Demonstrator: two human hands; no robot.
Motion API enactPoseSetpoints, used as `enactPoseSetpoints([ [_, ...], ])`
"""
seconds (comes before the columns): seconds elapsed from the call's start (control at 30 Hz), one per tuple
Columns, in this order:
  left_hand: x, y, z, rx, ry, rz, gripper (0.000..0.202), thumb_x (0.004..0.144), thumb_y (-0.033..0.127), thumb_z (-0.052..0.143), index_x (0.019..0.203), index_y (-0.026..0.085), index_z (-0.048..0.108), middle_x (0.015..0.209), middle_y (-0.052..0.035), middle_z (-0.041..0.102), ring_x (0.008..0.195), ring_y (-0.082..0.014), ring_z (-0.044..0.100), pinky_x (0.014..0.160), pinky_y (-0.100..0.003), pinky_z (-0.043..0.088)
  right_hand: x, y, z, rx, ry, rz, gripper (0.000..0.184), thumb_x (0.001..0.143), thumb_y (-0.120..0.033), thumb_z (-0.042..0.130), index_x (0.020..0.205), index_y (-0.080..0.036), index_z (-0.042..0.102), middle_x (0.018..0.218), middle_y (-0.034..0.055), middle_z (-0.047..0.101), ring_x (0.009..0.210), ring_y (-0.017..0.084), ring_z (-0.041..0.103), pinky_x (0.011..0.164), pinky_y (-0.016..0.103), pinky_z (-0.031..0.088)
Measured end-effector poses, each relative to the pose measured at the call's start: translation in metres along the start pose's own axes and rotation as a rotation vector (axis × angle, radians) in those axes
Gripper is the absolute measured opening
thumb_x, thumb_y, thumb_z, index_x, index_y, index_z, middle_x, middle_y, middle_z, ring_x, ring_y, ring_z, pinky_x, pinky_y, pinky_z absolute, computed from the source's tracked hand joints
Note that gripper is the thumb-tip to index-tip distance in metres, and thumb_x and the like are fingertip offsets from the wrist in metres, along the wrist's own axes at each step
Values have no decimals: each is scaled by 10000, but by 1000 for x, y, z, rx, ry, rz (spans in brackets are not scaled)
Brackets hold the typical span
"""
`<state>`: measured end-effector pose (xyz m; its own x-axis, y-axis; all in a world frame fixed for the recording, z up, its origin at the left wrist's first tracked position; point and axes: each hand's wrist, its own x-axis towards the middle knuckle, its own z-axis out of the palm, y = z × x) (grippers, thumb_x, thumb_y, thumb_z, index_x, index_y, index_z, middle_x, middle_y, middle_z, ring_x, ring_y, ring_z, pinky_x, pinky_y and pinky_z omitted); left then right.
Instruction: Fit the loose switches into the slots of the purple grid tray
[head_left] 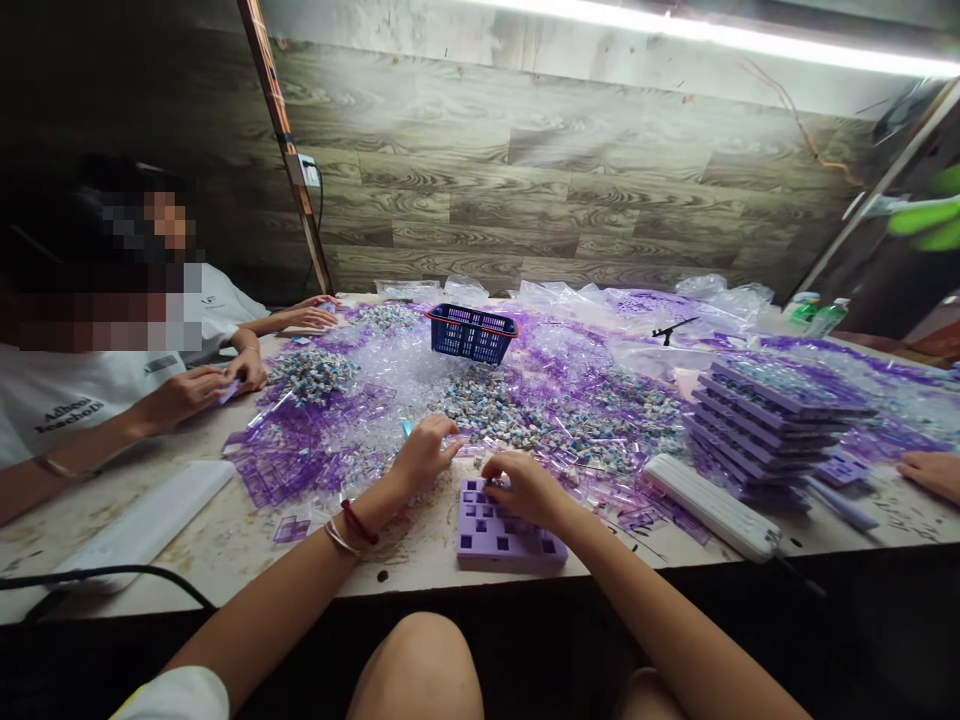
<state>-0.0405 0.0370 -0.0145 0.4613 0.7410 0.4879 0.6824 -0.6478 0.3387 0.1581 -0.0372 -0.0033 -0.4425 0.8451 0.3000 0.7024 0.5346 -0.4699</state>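
Observation:
A light-purple block with square holes (480,545) lies on the table in front of me. My right hand (529,490) is over its upper part, thumb and fingertips pinched together at one of the holes; whatever is between them is too small to make out. My left hand (426,455) hovers left of the block, beside a heap of small white and blue parts (487,405). Its thumb and fingers are apart, and I see nothing held. A bit of teal (407,428) shows behind that hand. Clear and purple plastic pieces (300,460) surround the heap.
A dark blue basket (472,335) stands behind the heap. To the right are a stack of filled purple trays (765,420) and a white bar-shaped device (712,505). A white box (150,520) lies left. Co-workers' hands (187,395) are at left, another hand (934,475) at right.

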Motion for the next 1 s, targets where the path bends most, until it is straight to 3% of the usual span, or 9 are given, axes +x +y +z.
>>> enactPoseSetpoints([
  [0.1, -1, 0, 1, 2, -10, 13, 53, 819, 198, 590, 855, 160, 602, 905, -73, 638, 938, -222, 581, 862, -352, 455, 1, 0, 0, 64, -5, -17, 186, 744, -60, 636, 812, -205, 731, 838, 30, 717, 799, 157, 648, 792, 274, 495],
  [0.4, -2, 2, 0, 57, -40, 18, 65, 814, 184, 594, 874, 162, 608, 913, -71, 637, 971, -232, 566, 889, -373, 446, 1, 0, 0, 104, 48, -13, 260, 700, 14, 601, 787, -192, 733, 789, 26, 723, 738, 145, 648, 735, 243, 492],
  [1.0, -3, 7, 2, 60, -24, 12, 82, 806, 187, 630, 878, 149, 621, 907, -75, 658, 934, -232, 598, 855, -349, 465, 2, -8, -1, 48, 38, 66, 222, 725, -31, 632, 756, -217, 749, 800, 24, 749, 753, 167, 678, 757, 258, 490],
])
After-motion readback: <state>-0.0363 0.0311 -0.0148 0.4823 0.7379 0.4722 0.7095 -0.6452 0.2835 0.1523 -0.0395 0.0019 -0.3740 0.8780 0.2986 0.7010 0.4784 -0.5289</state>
